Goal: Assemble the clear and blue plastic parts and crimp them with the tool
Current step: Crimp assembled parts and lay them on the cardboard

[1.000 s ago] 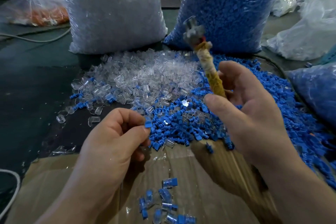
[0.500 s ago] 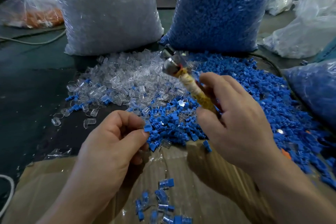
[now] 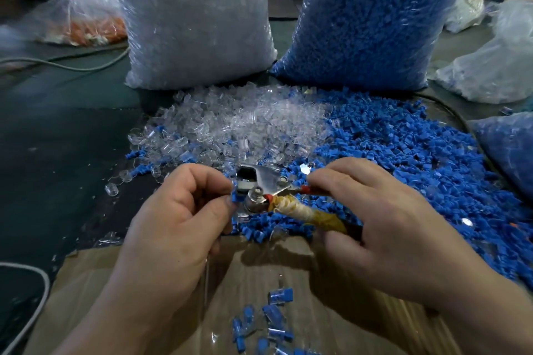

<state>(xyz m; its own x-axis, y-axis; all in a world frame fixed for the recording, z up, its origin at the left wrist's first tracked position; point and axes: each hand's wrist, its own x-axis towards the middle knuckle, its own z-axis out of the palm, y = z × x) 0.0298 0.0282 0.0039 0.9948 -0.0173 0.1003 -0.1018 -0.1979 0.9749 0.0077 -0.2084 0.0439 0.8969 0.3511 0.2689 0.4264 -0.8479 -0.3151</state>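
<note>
Pinching blue part (image 3: 235, 197) in left grip (image 3: 184, 210) | just left of tool (image 3: 265, 181) head (long axis sideways) | clasping handles (image 3: 323, 215), right grip (image 3: 389, 219)

Bare hands and forearms, seen from the wearer's own head

The left hand (image 3: 176, 222) and right hand (image 3: 383, 228) are uncovered; the forearms (image 3: 115, 320) are bare right to the lower edge; creases show at the knuckles; the fingers are broad and rounded at the tips.
</note>
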